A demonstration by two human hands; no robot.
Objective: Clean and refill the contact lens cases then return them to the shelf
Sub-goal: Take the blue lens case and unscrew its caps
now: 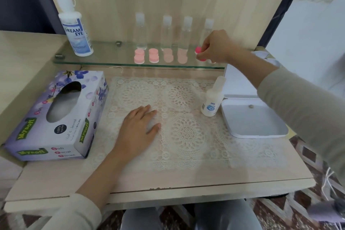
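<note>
Purple floral tissue box (37, 132); cream lace mat (186, 130) with round medallions; pale pink cases (139, 56), peach cases (182, 57), one hot-pink case (198, 50); white bottle (78, 39), blue lettering.

Big bottle (76, 30): "DREAM EYE"; tissue box (56, 115): "Mysoft", prob. "Soft Facial Tissue".

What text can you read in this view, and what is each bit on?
"DREAM EYE": large white bottle on the glass shelf.
"Mysoft": tissue box, on several faces.
"Soft Facial Tissue": same box, front and top.
Too blurred to read: the box's dark round badge and script line, the fine print on the large bottle, and the label of the small bottle.
</note>
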